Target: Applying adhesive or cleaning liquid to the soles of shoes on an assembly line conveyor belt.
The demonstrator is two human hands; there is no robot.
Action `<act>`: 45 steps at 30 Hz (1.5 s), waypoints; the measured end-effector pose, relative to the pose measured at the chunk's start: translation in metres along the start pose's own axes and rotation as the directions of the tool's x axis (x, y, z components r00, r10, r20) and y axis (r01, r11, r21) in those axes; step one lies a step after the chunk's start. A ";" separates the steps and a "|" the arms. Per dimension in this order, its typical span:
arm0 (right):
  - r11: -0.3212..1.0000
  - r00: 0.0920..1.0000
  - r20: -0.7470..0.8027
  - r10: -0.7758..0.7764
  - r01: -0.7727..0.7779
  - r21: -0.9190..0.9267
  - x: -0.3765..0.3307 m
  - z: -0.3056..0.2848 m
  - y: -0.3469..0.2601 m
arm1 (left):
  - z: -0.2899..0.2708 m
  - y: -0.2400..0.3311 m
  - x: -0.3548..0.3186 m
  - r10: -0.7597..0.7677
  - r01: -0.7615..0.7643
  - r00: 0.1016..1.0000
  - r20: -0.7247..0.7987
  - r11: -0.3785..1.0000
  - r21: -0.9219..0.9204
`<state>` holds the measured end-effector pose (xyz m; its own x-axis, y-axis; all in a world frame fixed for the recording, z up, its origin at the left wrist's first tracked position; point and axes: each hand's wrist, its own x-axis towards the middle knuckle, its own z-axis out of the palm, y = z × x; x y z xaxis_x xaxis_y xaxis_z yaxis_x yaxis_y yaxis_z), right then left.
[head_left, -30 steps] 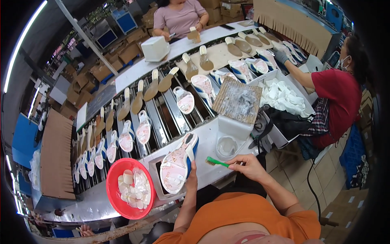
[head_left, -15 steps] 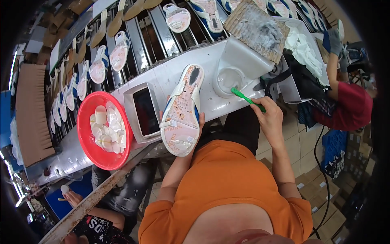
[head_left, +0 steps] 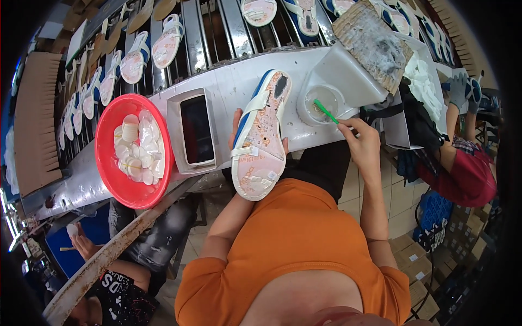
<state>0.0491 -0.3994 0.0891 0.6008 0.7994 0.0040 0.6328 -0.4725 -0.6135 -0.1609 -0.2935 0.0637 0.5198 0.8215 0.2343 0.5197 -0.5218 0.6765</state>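
My left hand point(head_left: 236, 126) grips a sandal point(head_left: 263, 136) from behind, with its fingers showing at both edges. The sandal's pinkish, blotched underside faces me, framed by white and blue straps, with a dark oval at its upper end. Between the thumb and fingers of my right hand point(head_left: 361, 142) is the green handle of a brush point(head_left: 328, 113). Its far end reaches into a round translucent tub point(head_left: 311, 116) on the white bench; I cannot make out the bristles there.
A red bowl point(head_left: 101, 157) of white pads stands left, beside a white box point(head_left: 175, 130) with a dark interior. Several sandals point(head_left: 166, 43) lie on the roller conveyor point(head_left: 231, 32). Stained cardboard point(head_left: 375, 46) leans at the right. Two co-workers sit nearby, and a rusty bar point(head_left: 117, 258) crosses lower left.
The view has shifted. The sandal has turned a little, showing more of its blue side edge. The brush has tilted further into the tub, with my right hand still on it.
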 end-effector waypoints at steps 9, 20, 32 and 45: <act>0.698 0.917 0.332 0.223 -0.387 0.602 0.000 -0.003 -0.001 | 0.015 -0.008 -0.005 -0.067 0.021 0.995 0.080 0.879 0.477; 0.779 0.911 0.336 -0.240 -0.026 0.627 0.000 0.013 -0.075 | 0.025 -0.022 -0.003 -0.410 0.199 0.862 0.299 -0.268 -0.943; 0.898 0.945 0.235 -0.229 0.112 0.425 0.013 0.016 -0.077 | 0.065 -0.046 -0.023 -0.205 0.032 0.977 -0.064 0.433 -0.901; 0.939 0.955 0.131 -0.267 0.227 0.260 0.021 0.017 -0.080 | 0.053 -0.048 -0.021 -0.040 -0.060 0.987 -0.157 0.811 -0.582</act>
<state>0.0026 -0.3385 0.1250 0.3406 0.9380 0.0648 0.6035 -0.1653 -0.7800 -0.1611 -0.2978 -0.0108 0.3861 0.8675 0.3136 -0.0036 -0.3385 0.9409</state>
